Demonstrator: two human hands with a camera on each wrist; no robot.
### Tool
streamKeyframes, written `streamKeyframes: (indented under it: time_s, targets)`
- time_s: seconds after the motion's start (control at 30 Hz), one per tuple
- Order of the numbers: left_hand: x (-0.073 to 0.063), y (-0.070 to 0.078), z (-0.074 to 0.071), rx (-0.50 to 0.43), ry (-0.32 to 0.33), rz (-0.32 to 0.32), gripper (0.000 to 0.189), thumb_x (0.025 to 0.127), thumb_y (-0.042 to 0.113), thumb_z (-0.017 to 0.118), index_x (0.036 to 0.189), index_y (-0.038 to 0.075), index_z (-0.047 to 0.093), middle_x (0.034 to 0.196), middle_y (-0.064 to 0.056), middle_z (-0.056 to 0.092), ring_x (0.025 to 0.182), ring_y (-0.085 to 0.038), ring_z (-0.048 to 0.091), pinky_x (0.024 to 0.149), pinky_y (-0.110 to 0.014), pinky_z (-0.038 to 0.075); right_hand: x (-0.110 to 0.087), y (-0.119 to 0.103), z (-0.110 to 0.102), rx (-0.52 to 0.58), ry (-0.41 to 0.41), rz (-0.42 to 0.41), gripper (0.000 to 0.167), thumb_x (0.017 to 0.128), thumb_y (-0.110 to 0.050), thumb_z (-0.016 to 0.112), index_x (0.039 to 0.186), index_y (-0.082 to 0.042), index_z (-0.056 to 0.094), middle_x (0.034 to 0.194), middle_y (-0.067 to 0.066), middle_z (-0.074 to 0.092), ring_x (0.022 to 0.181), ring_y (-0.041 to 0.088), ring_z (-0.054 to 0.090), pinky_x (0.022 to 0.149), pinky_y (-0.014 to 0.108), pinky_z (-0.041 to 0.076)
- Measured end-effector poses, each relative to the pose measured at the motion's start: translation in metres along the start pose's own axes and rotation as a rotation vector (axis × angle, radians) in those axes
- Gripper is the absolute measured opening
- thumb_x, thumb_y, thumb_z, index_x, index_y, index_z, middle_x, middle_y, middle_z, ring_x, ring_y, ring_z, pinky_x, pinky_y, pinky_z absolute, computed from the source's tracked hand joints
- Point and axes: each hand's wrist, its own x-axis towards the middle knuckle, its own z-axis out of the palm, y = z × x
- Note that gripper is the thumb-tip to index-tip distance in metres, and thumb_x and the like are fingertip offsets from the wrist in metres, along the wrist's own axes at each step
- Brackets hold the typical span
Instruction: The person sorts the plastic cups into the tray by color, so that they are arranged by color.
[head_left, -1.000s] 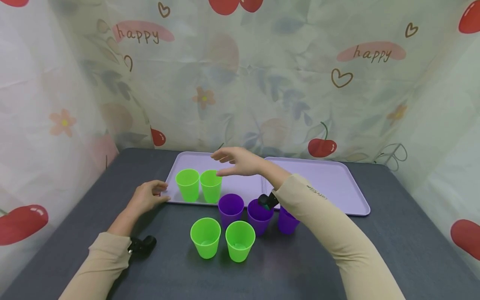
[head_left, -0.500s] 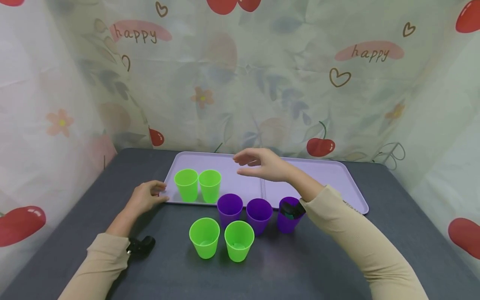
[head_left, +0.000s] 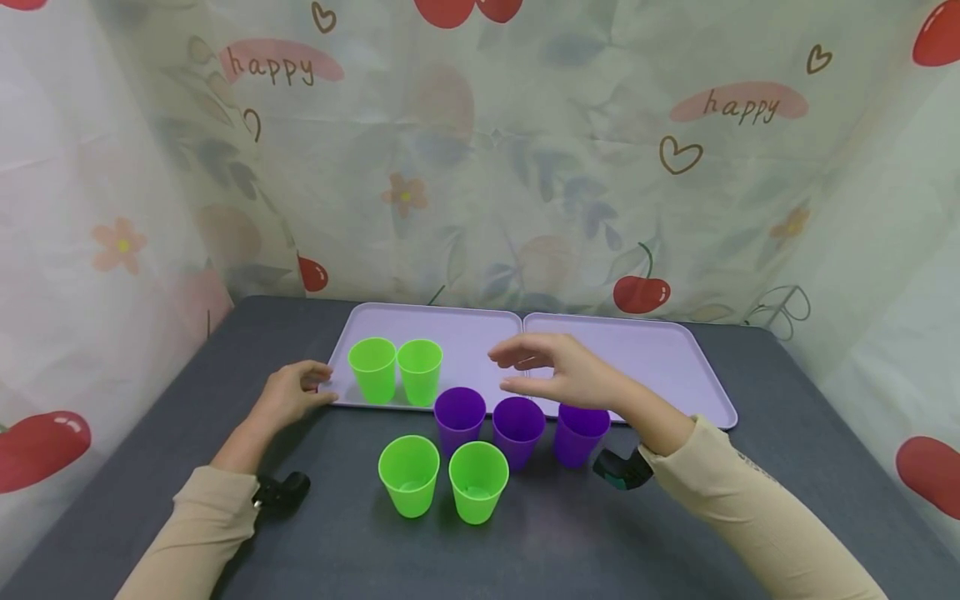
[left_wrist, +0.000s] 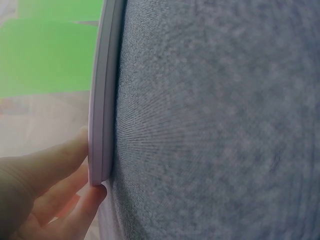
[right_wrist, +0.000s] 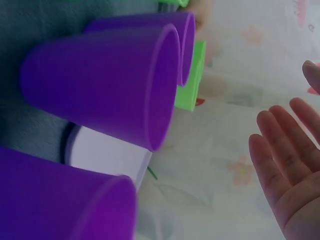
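Note:
At the front left corner of the left lilac tray, my left hand holds the rim, thumb on the front edge and fingers at the side. The left wrist view shows fingertips against that tray corner. My right hand hovers over the purple cups, fingers gently bent and nothing in them. Two green cups, one left and one right, stand upright on the left tray. Three purple cups are in a row before the trays.
Two more green cups stand upright on the dark table, nearest the person. A second lilac tray lies beside the first, on the right. A printed curtain hangs behind the table.
My right hand has moved away from the green cups on the tray, rightward and then down toward the person, with nothing held. The left hand stays at the tray corner.

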Motion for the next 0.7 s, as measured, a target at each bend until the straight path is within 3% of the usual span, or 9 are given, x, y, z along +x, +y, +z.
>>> streamKeyframes:
  time_s: [0.3, 0.7]
  targets:
    - [0.000, 0.001, 0.000, -0.003, 0.000, 0.002, 0.041, 0.082, 0.012, 0.069, 0.116, -0.007, 0.057, 0.117, -0.028, 0.061, 0.106, -0.042, 0.058, 0.084, -0.048, 0.051, -0.025, -0.004, 0.013, 0.044, -0.014, -0.027, 0.038, 0.083, -0.012, 0.069, 0.118, -0.004, 0.060, 0.117, 0.011, 0.065, 0.106, 0.022, 0.065, 0.091, 0.032, 0.052]
    - [-0.001, 0.000, 0.000, 0.002, 0.004, 0.004, 0.041, 0.082, 0.013, 0.070, 0.116, -0.006, 0.058, 0.116, -0.027, 0.061, 0.106, -0.042, 0.059, 0.085, -0.049, 0.050, -0.041, -0.005, 0.036, 0.108, -0.035, -0.048, 0.041, 0.081, -0.017, 0.072, 0.117, -0.002, 0.060, 0.114, 0.012, 0.066, 0.104, 0.022, 0.065, 0.089, 0.032, 0.053]
